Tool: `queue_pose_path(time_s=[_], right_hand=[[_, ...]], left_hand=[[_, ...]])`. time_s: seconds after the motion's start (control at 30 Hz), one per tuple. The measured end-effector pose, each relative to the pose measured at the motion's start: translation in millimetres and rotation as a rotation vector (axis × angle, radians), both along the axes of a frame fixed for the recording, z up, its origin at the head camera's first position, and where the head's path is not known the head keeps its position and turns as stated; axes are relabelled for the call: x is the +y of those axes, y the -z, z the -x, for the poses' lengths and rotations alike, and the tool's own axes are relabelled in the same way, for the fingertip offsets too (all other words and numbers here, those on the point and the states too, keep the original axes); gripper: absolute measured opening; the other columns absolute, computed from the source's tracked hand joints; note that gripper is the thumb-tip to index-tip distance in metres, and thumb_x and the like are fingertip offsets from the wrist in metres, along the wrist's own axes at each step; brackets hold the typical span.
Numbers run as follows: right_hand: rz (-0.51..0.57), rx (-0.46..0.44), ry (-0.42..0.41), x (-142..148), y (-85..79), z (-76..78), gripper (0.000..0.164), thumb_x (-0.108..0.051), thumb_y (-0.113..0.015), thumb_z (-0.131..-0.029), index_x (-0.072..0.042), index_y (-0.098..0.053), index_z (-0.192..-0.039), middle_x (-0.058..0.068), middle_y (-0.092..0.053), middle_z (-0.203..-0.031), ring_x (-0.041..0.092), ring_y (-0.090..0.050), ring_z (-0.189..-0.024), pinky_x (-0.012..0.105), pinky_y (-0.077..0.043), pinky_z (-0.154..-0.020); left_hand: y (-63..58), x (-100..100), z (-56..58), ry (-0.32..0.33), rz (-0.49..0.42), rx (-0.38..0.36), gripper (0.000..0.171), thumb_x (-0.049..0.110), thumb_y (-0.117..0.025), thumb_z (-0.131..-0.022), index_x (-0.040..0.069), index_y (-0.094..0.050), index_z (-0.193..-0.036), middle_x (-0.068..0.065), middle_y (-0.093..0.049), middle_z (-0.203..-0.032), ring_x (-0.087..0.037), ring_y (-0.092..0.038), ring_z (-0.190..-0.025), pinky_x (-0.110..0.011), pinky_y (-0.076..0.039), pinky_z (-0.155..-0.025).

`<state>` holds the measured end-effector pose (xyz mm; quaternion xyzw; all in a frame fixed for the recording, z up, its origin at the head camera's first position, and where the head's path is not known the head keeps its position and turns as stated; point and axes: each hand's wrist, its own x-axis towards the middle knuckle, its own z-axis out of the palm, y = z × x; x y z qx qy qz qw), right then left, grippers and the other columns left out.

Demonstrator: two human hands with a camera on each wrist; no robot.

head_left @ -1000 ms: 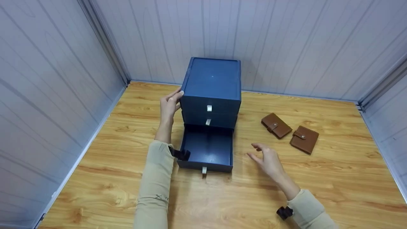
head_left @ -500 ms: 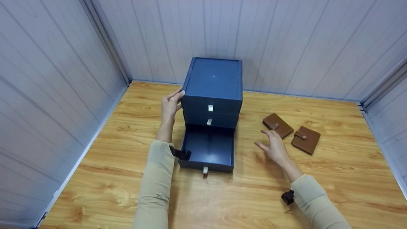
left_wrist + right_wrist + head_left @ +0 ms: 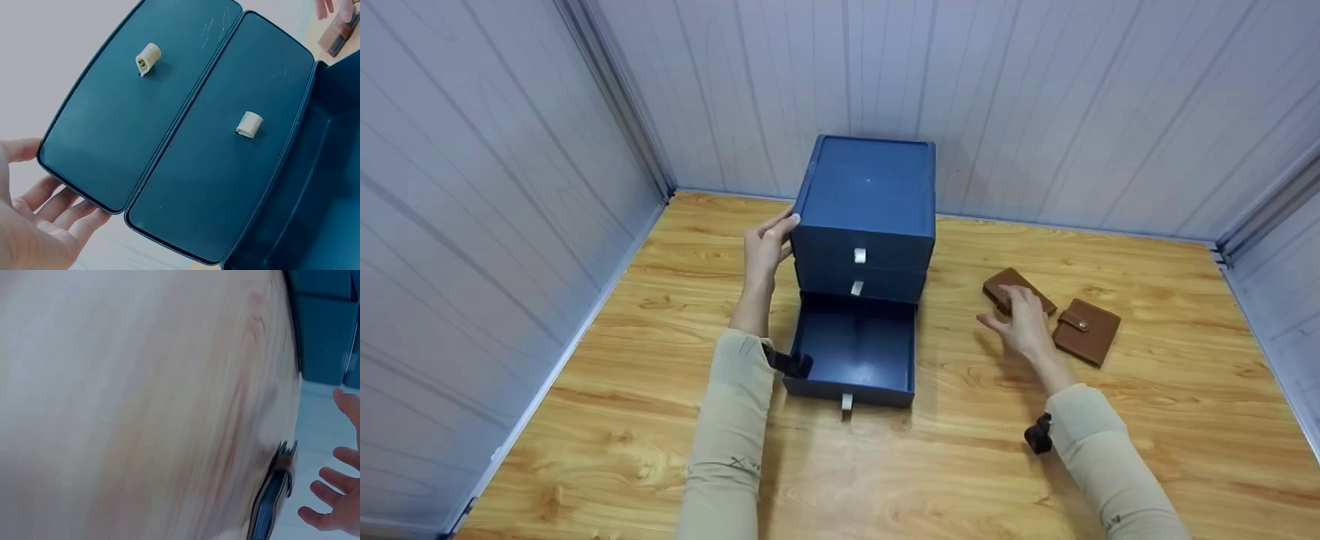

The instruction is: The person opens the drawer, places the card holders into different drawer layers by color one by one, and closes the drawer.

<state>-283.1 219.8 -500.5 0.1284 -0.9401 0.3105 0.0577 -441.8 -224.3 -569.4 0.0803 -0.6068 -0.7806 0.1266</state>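
Apparently, we are at pickup: relaxed left hand [image 3: 763,247] braces cabinet [image 3: 874,187]; spread right hand [image 3: 1024,324] should next pinch nearest wallet [image 3: 1006,277].

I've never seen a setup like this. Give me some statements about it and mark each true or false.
1. The left hand touches the blue drawer unit, whose lowest drawer stands open. True.
2. The left hand is reaching into that open drawer. False: it is at the unit's upper side.
3. A brown snap wallet lies beside another brown wallet on the wooden table. True.
4. In the head view, both wallets lie left of the drawer unit. False: they lie right of it.
5. The right hand has its fingers spread. True.
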Motion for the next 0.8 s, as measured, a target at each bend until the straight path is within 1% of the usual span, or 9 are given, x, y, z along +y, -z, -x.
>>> queue_pose_path(time_s=[0.13,0.23,0.3,0.37,0.43,0.53,0.6,0.67,0.8], right_hand=[[-0.007,-0.042,0.016,6.3,-0.7,8.9,0.067,-0.032,-0.065,-0.081,0.004,-0.037,-0.130,0.026,-0.033,-0.128,0.044,-0.027,-0.118,0.063,-0.019,-0.090],[-0.016,-0.076,0.030,10.8,-1.3,14.7,0.071,-0.034,-0.064,-0.080,0.003,-0.034,-0.132,0.027,-0.030,-0.130,0.045,-0.024,-0.119,0.063,-0.017,-0.090],[-0.025,-0.099,0.041,14.0,-1.2,18.6,0.074,-0.036,-0.064,-0.080,0.003,-0.031,-0.134,0.028,-0.027,-0.132,0.047,-0.021,-0.120,0.064,-0.014,-0.090],[-0.034,-0.116,0.051,16.8,-1.3,22.0,0.077,-0.037,-0.064,-0.080,0.004,-0.029,-0.135,0.029,-0.024,-0.133,0.047,-0.019,-0.121,0.065,-0.013,-0.090],[-0.041,-0.128,0.056,19.8,-0.6,25.9,0.079,-0.037,-0.065,-0.079,0.004,-0.027,-0.135,0.029,-0.022,-0.134,0.048,-0.017,-0.121,0.065,-0.011,-0.090],[-0.052,-0.147,0.064,23.7,0.3,30.3,0.082,-0.039,-0.065,-0.079,0.004,-0.026,-0.136,0.030,-0.021,-0.135,0.048,-0.017,-0.122,0.065,-0.010,-0.090],[-0.053,-0.165,0.069,26.7,1.2,33.4,0.086,-0.041,-0.065,-0.078,0.004,-0.022,-0.137,0.030,-0.020,-0.135,0.048,-0.016,-0.122,0.064,-0.009,-0.091],[-0.056,-0.184,0.071,29.5,1.8,35.9,0.090,-0.044,-0.065,-0.077,0.004,-0.018,-0.138,0.031,-0.018,-0.136,0.048,-0.016,-0.122,0.064,-0.008,-0.092],[-0.073,-0.208,0.077,34.5,2.9,39.9,0.096,-0.048,-0.064,-0.076,0.004,-0.014,-0.139,0.033,-0.016,-0.136,0.049,-0.015,-0.122,0.064,-0.008,-0.092]], left_hand=[[0.6,-1.0,1.0,0.000,0.022,0.001,0.044,0.046,-0.073,-0.067,0.031,-0.065,-0.108,0.000,-0.061,-0.111,-0.017,-0.058,-0.098,-0.040,-0.047,-0.077],[-6.0,0.8,-5.1,0.004,0.046,-0.024,0.045,0.049,-0.072,-0.066,0.033,-0.065,-0.108,0.003,-0.061,-0.110,-0.014,-0.059,-0.097,-0.037,-0.048,-0.077],[-22.5,5.9,-19.2,0.003,0.051,-0.057,0.044,0.047,-0.071,-0.068,0.032,-0.064,-0.109,0.003,-0.061,-0.110,-0.013,-0.059,-0.097,-0.036,-0.048,-0.076],[-63.0,18.4,-49.4,0.006,0.039,-0.118,0.041,0.038,-0.070,-0.073,0.026,-0.063,-0.112,-0.001,-0.059,-0.113,-0.016,-0.057,-0.100,-0.036,-0.047,-0.079],[-81.2,22.1,-67.3,0.034,-0.016,-0.093,0.038,0.035,-0.070,-0.073,0.021,-0.066,-0.108,-0.004,-0.060,-0.111,-0.017,-0.059,-0.097,-0.033,-0.048,-0.077],[-117.5,34.4,-97.8,0.042,-0.027,-0.098,0.034,0.029,-0.069,-0.076,0.018,-0.066,-0.108,-0.007,-0.060,-0.112,-0.019,-0.058,-0.099,-0.033,-0.046,-0.080],[-104.1,30.9,-90.6,0.043,-0.022,-0.060,0.035,0.034,-0.071,-0.073,0.022,-0.067,-0.105,-0.003,-0.061,-0.109,-0.016,-0.059,-0.095,-0.032,-0.047,-0.077],[-101.4,32.4,-85.2,0.010,0.036,-0.101,0.037,0.035,-0.070,-0.074,0.024,-0.065,-0.109,-0.001,-0.060,-0.111,-0.015,-0.058,-0.098,-0.036,-0.046,-0.080],[-41.6,13.9,-34.9,0.006,0.071,-0.047,0.044,0.048,-0.071,-0.068,0.031,-0.065,-0.108,0.002,-0.061,-0.109,-0.013,-0.059,-0.096,-0.037,-0.048,-0.077]])
